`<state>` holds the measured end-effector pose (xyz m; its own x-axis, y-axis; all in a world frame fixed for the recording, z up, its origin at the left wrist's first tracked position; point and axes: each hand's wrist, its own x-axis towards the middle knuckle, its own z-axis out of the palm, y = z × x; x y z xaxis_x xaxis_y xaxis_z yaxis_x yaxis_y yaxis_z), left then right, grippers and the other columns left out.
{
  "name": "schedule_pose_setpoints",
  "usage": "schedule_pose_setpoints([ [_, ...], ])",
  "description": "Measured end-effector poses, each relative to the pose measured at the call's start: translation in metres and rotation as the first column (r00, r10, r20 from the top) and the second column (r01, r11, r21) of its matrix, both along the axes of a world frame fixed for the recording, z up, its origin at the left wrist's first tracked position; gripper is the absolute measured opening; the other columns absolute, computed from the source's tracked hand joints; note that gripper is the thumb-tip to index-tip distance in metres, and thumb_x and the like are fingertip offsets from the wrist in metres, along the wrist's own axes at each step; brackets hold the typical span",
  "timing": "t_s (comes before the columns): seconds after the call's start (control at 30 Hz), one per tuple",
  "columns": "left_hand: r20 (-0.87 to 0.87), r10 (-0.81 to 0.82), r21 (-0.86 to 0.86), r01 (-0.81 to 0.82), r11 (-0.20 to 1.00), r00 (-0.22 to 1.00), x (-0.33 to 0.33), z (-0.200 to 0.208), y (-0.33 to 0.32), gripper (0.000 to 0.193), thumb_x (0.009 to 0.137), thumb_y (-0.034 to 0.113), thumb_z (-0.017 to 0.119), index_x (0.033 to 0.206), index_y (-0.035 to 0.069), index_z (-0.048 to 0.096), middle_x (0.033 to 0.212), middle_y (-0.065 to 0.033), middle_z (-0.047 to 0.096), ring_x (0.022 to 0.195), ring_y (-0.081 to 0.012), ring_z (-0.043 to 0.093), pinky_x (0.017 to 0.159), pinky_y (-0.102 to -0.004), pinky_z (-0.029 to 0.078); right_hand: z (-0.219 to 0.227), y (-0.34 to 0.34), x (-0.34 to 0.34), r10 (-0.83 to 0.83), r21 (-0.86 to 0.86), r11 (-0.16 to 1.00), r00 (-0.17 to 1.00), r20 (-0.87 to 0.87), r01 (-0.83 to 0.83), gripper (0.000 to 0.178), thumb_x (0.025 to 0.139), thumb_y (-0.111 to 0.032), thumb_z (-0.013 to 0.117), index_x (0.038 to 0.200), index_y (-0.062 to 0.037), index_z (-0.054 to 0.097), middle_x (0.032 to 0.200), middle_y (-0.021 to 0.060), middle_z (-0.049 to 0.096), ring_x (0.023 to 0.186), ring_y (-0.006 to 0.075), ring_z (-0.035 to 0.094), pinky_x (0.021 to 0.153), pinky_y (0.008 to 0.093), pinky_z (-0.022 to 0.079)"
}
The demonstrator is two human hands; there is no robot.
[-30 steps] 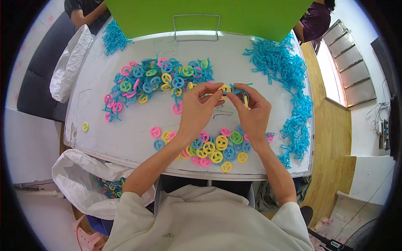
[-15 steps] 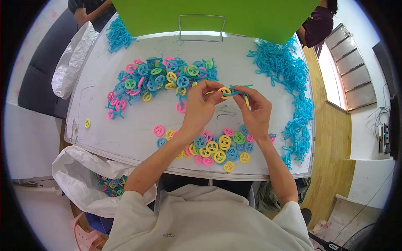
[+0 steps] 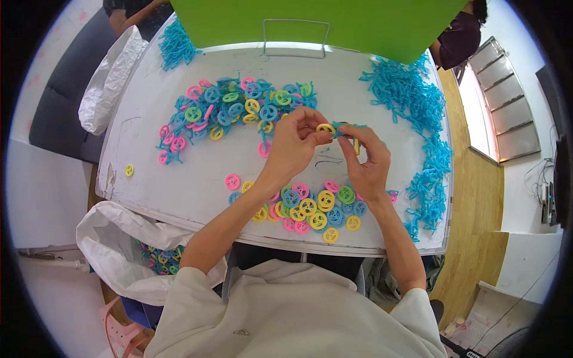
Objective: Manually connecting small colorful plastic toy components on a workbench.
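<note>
Above the middle of the table, my two hands meet. Between the thumb and fingers of my left hand [image 3: 292,146] is a small yellow spoked plastic wheel [image 3: 326,127]. My right hand [image 3: 367,167] pinches a thin blue plastic piece [image 3: 342,126] against that wheel; fingers partly hide the joint. A second yellow wheel [image 3: 356,147], seen edge-on, shows beside my right fingers. Nearer me lie loose wheels [image 3: 307,207] in pink, yellow, green and blue. Beyond my left hand is a heap of wheels joined to blue pieces [image 3: 236,110].
Loose blue pieces [image 3: 406,89] run down the table's right side, with another pile [image 3: 177,48] at far left. A green panel [image 3: 322,21] with a wire handle stands at the back. A white sack [image 3: 101,238] of parts hangs at front left. Two other people sit beyond the table.
The yellow wheel between my hands has tilted and now looks flatter. My hands stay together; the whole view has shifted slightly.
</note>
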<state>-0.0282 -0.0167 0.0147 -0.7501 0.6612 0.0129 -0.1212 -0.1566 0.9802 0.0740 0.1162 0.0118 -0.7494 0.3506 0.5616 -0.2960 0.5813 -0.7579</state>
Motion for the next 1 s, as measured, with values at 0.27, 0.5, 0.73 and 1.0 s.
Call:
schedule_pose_setpoints([
  [0.27, -0.633, -0.021, -0.34, -0.254, 0.906, 0.774, -0.053, 0.051, -0.037, 0.016, 0.086, 0.009, 0.061, 0.1, 0.001, 0.059, 0.087, -0.0078, 0.064, 0.081, -0.0181, 0.065, 0.07, -0.0303, 0.051, -0.005, 0.002, -0.004, 0.142, -0.35, 0.935, 0.849, 0.509, 0.054, 0.037, 0.088, -0.003, 0.059, 0.125, -0.0072, 0.05, 0.097, 0.0092, 0.063, 0.079, 0.0092, 0.058, 0.073, 0.0248, 0.047],
  [0.5, -0.523, -0.72, -0.841, -0.139, 0.523, 0.455, -0.047, 0.044, -0.119, 0.025, 0.067, 0.009, 0.076, 0.087, 0.004, 0.061, 0.084, -0.012, 0.06, 0.076, -0.0275, 0.06, 0.065, -0.0363, 0.046, 0.0, 0.001, 0.001, 0.171, 0.012, 0.982, 0.907, 0.384, -0.19, 0.043, 0.088, -0.009, 0.061, 0.13, -0.0078, 0.049, 0.122, 0.0151, 0.058, 0.108, 0.026, 0.057, 0.093, 0.0339, 0.045],
  [0.73, -0.421, -0.57, -0.815, -0.019, 0.579, 0.705, -0.039, 0.02, -0.141, 0.024, 0.065, 0.003, 0.076, 0.081, 0.004, 0.058, 0.078, -0.0072, 0.058, 0.069, -0.0196, 0.056, 0.062, -0.0327, 0.045, 0.043, 0.044, 0.04, 0.031, 0.147, 0.983, 0.882, 0.471, -0.113, 0.028, 0.087, -0.011, 0.062, 0.115, -0.0107, 0.063, 0.116, 0.0133, 0.062, 0.11, 0.0308, 0.057, 0.094, 0.0363, 0.044],
  [1.0, -0.297, -0.293, -0.597, 0.062, 0.8, 0.909, -0.031, 0.051, -0.083, 0.013, 0.078, 0.008, 0.071, 0.086, 0.002, 0.063, 0.069, -0.0019, 0.061, 0.063, -0.0081, 0.058, 0.059, -0.0227, 0.046, 0.05, 0.1, 0.157, -0.468, 0.492, 0.853, 0.675, 0.571, 0.175, 0.031, 0.076, -0.009, 0.073, 0.106, -0.0061, 0.065, 0.096, 0.0098, 0.065, 0.087, 0.0247, 0.06, 0.078, 0.0339, 0.047],
])
